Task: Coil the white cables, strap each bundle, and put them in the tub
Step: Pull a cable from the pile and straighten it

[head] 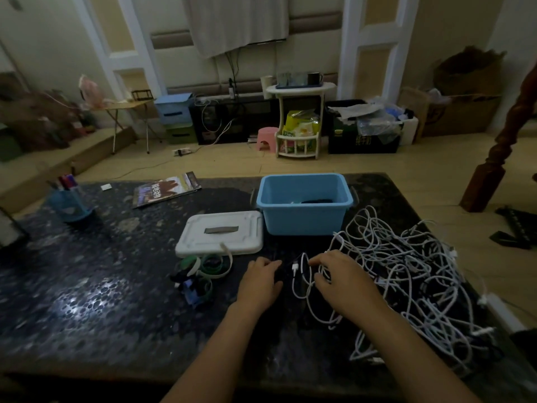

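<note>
Two bare forearms reach in from six o'clock over a dark speckled tabletop point(96, 301). At centre, the left hand point(261, 279) lies knuckles up, fingers curled toward a dark strap that is hard to make out; whether its grip holds anything cannot be told. Just beside it at three o'clock, the right hand point(340, 282) has its fingers curled narrowly round loops of a white cable point(302, 282), whose plug stands up between the two hands. From three to five o'clock sprawls a big tangle of white cables point(412, 283), touching the right hand. At nine o'clock of the hands lies a small heap of green, white and dark straps point(203, 271). Farther, at eleven o'clock, a white lid point(220, 234) lies flat. Touching its right edge, at twelve o'clock, stands an open blue tub point(303, 212) with something dark in its bottom. Beyond, at ten o'clock, lie a magazine point(167, 189) and a blue pen cup point(69, 203).
</note>
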The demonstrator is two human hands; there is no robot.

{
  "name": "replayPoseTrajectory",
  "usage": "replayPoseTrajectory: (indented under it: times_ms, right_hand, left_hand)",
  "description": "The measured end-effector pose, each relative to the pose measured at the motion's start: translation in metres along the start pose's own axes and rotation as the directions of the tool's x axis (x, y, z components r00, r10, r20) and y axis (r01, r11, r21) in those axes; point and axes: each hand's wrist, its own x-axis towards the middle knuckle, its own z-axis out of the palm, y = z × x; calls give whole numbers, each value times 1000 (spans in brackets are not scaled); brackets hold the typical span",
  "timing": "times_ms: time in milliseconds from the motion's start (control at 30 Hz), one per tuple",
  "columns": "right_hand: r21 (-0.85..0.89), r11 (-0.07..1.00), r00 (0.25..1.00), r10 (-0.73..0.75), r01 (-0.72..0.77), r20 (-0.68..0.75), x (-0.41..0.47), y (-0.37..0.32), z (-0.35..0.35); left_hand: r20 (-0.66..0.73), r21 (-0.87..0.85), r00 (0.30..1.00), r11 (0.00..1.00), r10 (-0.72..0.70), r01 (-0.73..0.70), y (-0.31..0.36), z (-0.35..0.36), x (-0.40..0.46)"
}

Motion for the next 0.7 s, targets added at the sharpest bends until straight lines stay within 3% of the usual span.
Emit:
replayPoseTrajectory:
  times_ms: [200,333,433,567,700]
  right_hand:
    - [-14,1000,1000,-15,15,8,10,2,4]
    - [27,999,999,-29,29,-25,14,1,3]
    - [66,995,996,-76,79,-53,15,-9,4]
    - [156,977,989,-140,145,-41,12,-29,10]
    - [191,963,978,-170,191,-125,7,-42,12]
  left_hand:
    - [-99,51,995,998,26,-21,-2,-1,12]
    - [-284,-194,959,978,16,-74,2,-30,4]
    - [-336,-377,942,919,-21,-114,14,-68,-10]
    - [-378,-498,926,841,8,-211,32,-114,-34]
    - [-447,-599,894,750,-20,-282,45,-144,-61]
